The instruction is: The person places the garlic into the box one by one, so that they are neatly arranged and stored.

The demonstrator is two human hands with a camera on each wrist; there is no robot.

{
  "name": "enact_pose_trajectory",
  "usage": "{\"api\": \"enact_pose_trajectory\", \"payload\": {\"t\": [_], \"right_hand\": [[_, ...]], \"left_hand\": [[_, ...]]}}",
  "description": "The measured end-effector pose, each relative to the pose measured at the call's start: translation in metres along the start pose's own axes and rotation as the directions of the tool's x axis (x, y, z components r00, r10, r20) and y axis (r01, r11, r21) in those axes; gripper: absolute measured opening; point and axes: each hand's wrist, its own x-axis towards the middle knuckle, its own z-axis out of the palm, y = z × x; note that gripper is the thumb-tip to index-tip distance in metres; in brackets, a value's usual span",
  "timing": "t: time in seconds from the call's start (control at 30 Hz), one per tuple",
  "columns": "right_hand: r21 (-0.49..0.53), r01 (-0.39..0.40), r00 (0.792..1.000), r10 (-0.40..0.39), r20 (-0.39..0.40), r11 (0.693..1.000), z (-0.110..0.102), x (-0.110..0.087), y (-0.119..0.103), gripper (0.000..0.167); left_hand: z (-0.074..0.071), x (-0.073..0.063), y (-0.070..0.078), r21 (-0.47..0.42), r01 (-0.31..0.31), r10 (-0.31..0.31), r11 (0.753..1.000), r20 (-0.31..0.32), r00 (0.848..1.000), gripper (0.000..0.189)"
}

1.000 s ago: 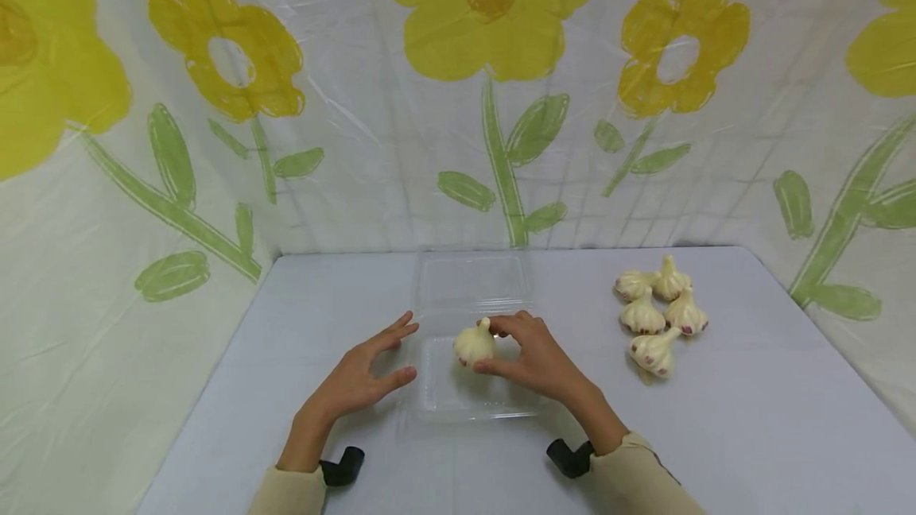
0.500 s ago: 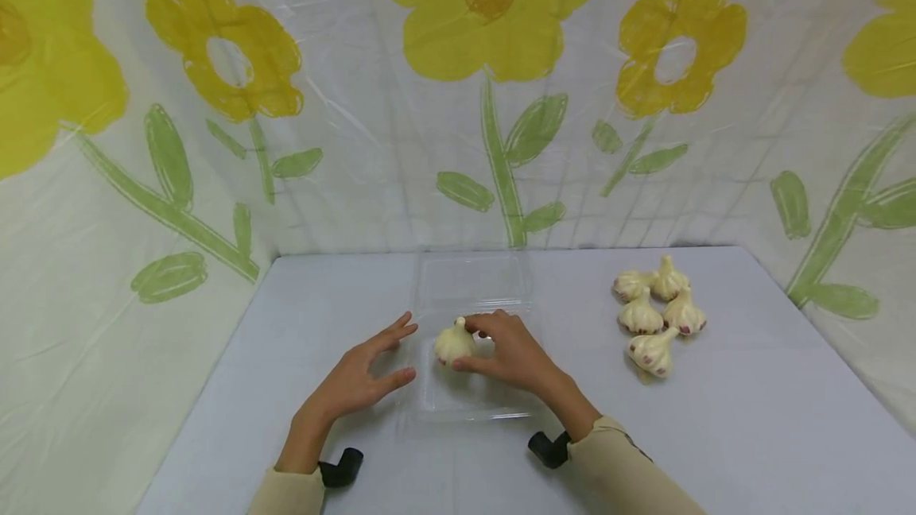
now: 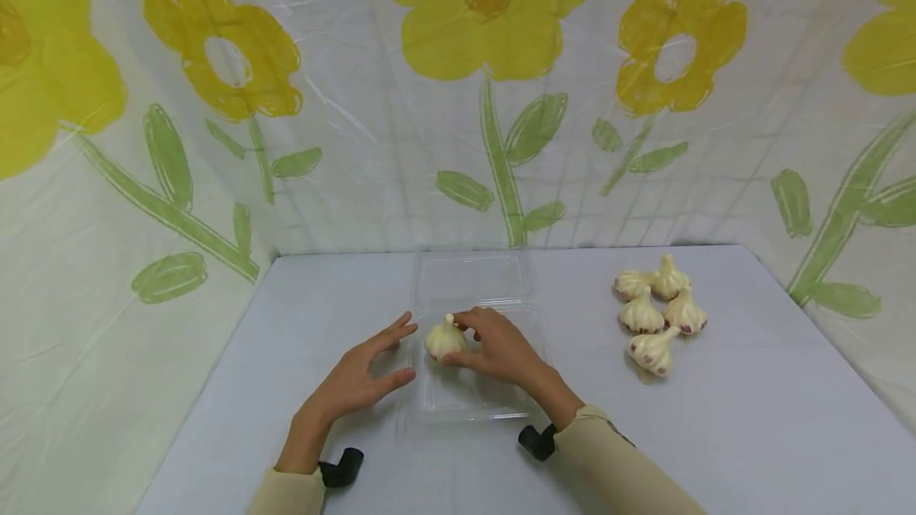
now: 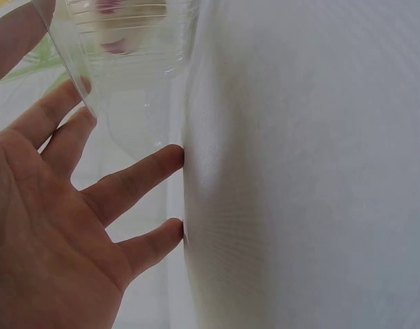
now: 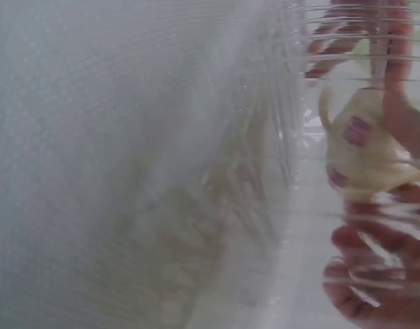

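The clear container is hard to make out against the white table, its lid laid back behind it. Inside its left half is a garlic bulb, pinched between thumb and fingers of the right hand, which covers the bulb's right side. Whether the bulb touches the container's floor, I cannot tell: the right wrist view shows it through the ribbed wall, blurred by glare, and the left wrist view cuts it off. The left hand, fingers spread and holding nothing, is just beside the container's left edge; contact there is unclear. Five more bulbs cluster well apart, right of the container, partly overlapping.
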Motion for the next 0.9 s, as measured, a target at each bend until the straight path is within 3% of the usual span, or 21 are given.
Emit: {"api": "enact_pose_trajectory", "payload": {"t": [0.23,0.6,0.9], "right_hand": [[0.006,-0.035,0.998,0.035,0.048,0.999,0.007,-0.002,0.003,0.057],[-0.006,0.01,1.0,-0.01,0.012,1.0,0.017,0.0,0.007,0.06],[0.103,-0.091,0.994,0.085,0.063,0.99,0.016,0.0,0.004,0.058]], "left_hand": [[0.0,-0.001,0.002,-0.004,0.015,-0.014,1.0,0.004,1.0,0.066],[-0.001,-0.001,0.002,-0.004,0.007,-0.007,1.0,0.002,1.0,0.066],[-0.001,-0.001,0.001,-0.009,-0.004,0.004,1.0,-0.002,1.0,0.066]]}}
